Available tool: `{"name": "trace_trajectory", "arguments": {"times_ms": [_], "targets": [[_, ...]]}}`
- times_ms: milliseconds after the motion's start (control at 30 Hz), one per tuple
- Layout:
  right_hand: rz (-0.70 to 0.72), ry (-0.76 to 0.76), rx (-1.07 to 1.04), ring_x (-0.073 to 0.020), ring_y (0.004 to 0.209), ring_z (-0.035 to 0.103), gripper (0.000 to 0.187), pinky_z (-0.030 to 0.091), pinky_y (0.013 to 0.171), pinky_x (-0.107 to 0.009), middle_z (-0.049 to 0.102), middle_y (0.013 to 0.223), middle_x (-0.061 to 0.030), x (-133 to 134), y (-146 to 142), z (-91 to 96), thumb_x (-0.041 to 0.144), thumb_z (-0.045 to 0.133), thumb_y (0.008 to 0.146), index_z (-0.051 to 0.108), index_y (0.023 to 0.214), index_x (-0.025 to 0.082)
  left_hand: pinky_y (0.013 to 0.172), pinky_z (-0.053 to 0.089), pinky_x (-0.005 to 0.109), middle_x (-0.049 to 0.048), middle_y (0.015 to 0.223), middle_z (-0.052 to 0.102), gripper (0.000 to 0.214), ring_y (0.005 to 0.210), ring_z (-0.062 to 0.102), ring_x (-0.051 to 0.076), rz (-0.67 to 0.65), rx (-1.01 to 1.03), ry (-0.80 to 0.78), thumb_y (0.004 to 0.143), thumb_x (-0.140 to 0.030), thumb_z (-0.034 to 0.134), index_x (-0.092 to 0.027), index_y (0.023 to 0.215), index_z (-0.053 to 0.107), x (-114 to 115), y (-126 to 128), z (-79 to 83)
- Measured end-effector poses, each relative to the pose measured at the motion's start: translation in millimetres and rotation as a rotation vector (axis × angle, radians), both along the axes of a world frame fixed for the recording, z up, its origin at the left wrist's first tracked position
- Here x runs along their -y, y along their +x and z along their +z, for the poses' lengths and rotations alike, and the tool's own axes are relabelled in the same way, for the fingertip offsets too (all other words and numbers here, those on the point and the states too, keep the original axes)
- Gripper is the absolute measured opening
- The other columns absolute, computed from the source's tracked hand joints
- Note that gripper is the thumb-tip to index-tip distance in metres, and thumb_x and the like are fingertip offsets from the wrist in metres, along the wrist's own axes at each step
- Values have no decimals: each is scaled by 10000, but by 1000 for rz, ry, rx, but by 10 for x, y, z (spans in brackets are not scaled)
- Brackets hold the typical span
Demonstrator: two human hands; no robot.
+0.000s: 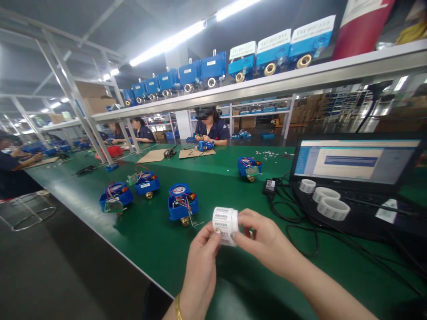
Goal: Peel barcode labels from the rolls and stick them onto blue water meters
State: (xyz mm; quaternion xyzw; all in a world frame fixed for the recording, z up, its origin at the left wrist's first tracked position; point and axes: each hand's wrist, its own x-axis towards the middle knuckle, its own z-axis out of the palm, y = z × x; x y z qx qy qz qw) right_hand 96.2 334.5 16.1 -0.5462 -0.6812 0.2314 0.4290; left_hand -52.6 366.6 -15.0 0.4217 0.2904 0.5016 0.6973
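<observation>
Both hands hold a small white roll of barcode labels (225, 224) just above the green table (150, 235). My left hand (202, 262) pinches the roll from below with thumb and fingers. My right hand (263, 240) grips its right side, fingers closed on it. An open blue water meter (183, 202) with loose wires stands closest, just left of the roll.
Two more open blue meters (115, 200) (147, 182) sit to the left, another (249, 167) farther back. A laptop (356, 169) with three label rolls (325, 200) and black cables (293, 218) lies on the right. Other people work across and left. A shelf (267, 84) carries several meters.
</observation>
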Motion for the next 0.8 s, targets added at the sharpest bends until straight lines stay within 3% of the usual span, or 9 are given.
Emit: {"name": "trace_trajectory", "arguments": {"times_ms": [100, 233, 500, 800], "targets": [[-84, 55, -1, -137, 601, 448, 140, 308, 530, -252, 495, 660, -10, -27, -79, -75, 237, 494, 727, 546, 607, 190, 806, 417, 278, 69, 971, 635, 306, 883, 546, 177, 18, -50, 25, 711, -307, 658, -137, 963, 626, 34, -7, -11], [-153, 7, -52, -128, 558, 391, 171, 275, 503, -246, 434, 611, 10, -67, -73, -106, 272, 569, 653, 464, 549, 186, 845, 409, 305, 71, 1011, 633, 345, 933, 549, 199, 63, -85, 37, 704, -321, 666, -137, 990, 606, 18, -28, -56], [-122, -17, -164, -141, 608, 422, 209, 306, 546, -252, 463, 655, -3, -65, -14, -63, 372, 592, 699, 609, 658, 168, 899, 403, 357, 91, 1020, 645, 416, 974, 562, 236, 172, -25, -1, 676, -404, 717, -126, 972, 624, -83, -66, -67], [-85, 11, -107, -137, 617, 438, 161, 304, 553, -254, 477, 665, 1, -63, -32, -102, 314, 590, 726, 604, 664, 166, 955, 393, 392, 114, 1079, 635, 427, 1042, 550, 265, 145, -19, 19, 692, -378, 710, -122, 1028, 657, -42, -54, -65]]}}
